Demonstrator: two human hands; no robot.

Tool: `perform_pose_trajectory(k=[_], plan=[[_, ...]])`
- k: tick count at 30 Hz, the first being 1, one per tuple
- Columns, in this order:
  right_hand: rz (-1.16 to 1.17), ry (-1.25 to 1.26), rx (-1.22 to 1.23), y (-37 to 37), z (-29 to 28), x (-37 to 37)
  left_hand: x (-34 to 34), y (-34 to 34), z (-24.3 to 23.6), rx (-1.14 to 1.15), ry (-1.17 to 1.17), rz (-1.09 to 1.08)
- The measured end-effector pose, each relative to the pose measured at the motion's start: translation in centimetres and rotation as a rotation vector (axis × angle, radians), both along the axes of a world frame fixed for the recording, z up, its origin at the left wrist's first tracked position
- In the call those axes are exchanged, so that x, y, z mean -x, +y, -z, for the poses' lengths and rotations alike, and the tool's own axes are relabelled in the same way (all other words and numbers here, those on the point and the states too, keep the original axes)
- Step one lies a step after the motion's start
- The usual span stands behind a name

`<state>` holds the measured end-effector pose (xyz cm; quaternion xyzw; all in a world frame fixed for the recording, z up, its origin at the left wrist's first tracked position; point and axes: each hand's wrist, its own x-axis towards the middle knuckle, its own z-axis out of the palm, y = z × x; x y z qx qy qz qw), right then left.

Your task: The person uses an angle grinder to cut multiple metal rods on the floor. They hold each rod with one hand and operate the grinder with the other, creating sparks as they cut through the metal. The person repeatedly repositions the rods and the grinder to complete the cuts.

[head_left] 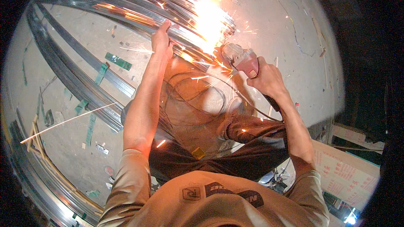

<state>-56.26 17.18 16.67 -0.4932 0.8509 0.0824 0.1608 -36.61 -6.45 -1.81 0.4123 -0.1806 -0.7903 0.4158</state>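
My left hand [161,38] grips a long metal bar [139,17] in a bundle of dark, shiny lengths running toward the upper left. My right hand [267,77] is closed on a red and silver angle grinder [242,61], just right of the bundle's near end. A bright burst of sparks [206,19] hides where the grinder's disc meets the metal, with streaks flying left along the bars and upward. A dark cable [269,115] runs from the grinder and loops over the floor between my legs.
More metal lengths [75,71] with green tape lie to the left, beside thin strips [35,130]. Scraps [101,147] litter the concrete floor [294,25]. My bent legs [256,134] are below the grinder. A printed pale board [349,172] lies at the lower right.
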Motion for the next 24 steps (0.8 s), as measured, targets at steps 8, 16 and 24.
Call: perform_pose_trajectory(k=[8,16,24], plan=[[0.040,-0.039,-0.027,-0.4,0.2,0.1,-0.4,0.2,0.4,0.040,-0.031,0.040],[0.024,-0.033,-0.026,-0.5,0.0,0.0,-0.1,0.5,-0.7,-0.021,0.112,-0.052],[0.052,-0.021,-0.080,0.8,0.1,1.3,-1.0,-0.5,-0.7,0.031,0.003,0.021]])
